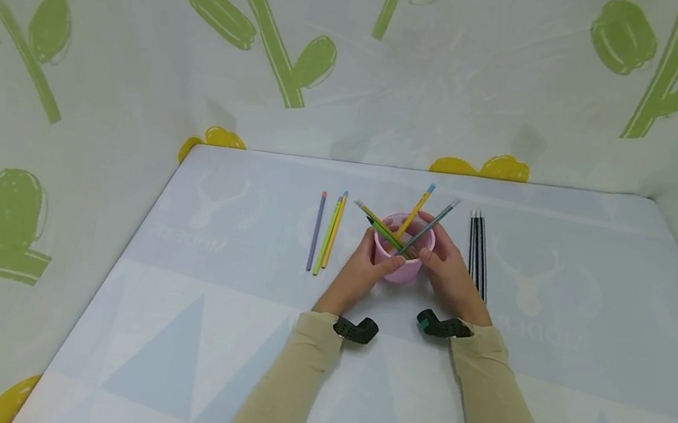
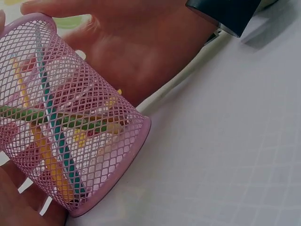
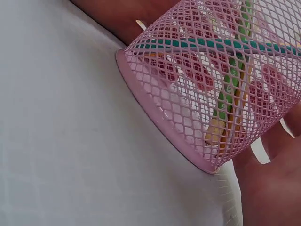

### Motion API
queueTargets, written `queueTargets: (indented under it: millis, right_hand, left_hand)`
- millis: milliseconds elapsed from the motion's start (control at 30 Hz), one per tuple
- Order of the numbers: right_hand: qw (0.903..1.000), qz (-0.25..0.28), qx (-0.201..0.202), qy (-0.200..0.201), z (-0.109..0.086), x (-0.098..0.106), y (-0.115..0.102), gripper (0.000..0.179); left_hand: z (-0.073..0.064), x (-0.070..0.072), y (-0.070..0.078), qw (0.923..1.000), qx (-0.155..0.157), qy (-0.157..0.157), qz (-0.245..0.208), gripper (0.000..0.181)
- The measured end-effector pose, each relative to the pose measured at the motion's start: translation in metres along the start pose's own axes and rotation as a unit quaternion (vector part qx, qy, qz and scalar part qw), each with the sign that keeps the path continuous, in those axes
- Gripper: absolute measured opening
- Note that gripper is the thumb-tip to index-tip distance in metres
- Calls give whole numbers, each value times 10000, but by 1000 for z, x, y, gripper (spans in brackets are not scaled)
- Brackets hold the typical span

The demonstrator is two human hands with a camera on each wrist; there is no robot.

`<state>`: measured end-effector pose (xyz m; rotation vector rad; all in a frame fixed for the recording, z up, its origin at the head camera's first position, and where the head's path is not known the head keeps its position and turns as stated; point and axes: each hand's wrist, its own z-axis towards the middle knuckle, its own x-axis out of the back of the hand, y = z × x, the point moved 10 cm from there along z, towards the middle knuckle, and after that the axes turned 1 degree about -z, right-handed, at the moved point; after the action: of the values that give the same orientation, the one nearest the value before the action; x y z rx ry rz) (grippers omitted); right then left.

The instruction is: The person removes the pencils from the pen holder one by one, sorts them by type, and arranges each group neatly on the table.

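**Both hands round the pink cup, four pencils inside!**

And here it is, centre of the table (image 1: pixel 391 387), toward the far side: a pink mesh cup (image 1: pixel 403 274), gripped from both flanks. The left hand (image 1: pixel 361 273) has its fingers curled round the left wall; the right hand (image 1: pixel 453 276) clasps the right, thumb up by the near rim. Whether the base touches the table, I cannot tell.

Look inside! A yellow pencil with a blue end (image 1: pixel 425 198) leans far, a grey-teal pencil (image 1: pixel 441 217) leans far and right, crossing it, while a green pencil (image 1: pixel 380 228) and a second yellow pencil (image 1: pixel 370 211) slant out to the left.

Out on the left, near the left hand, three more lie side by side: a purple pencil (image 1: pixel 316 230), a yellow-green pencil (image 1: pixel 326 239) and an orange-yellow pencil (image 1: pixel 334 231). Over on the right, just beyond the right hand, black-and-white striped pencils (image 1: pixel 478 250) lie close together, pointing far to near.
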<state>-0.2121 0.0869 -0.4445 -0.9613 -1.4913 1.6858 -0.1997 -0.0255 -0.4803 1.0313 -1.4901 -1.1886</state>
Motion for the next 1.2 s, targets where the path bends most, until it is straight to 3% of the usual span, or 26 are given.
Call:
queueTargets:
  millis: [200,400,533,700,867,1067,1200]
  right_hand:
    - [9946,814,579,271,-1,12,-4,38]
    - [9860,1363,710,644,1,29,7,38]
    - [9864,1313,587,794,1,33,11,38]
    - [9884,1132,371,938,-1,36,13,41]
    - [9876,1196,283,972,-2,36,13,42]
    - [9836,1316,712,1006,-5,43,2,32]
    - [9697,1834,1146,1140,-6,55,-7,25]
  left_hand:
    - [0,0,6,10000,-20,0,-81,66]
    - [-4,0,18,9999,112,-97,-63,68]
    - [-6,0,24,9999,1,-118,-53,67]
    - [1,-1,10,10000,23,-64,-47,67]
    - [-1,-1,8,10000,58,-2,15,66]
    - [-9,-4,25,9998,27,-164,87,64]
    - [-14,-3,37,9998,-164,-142,44,64]
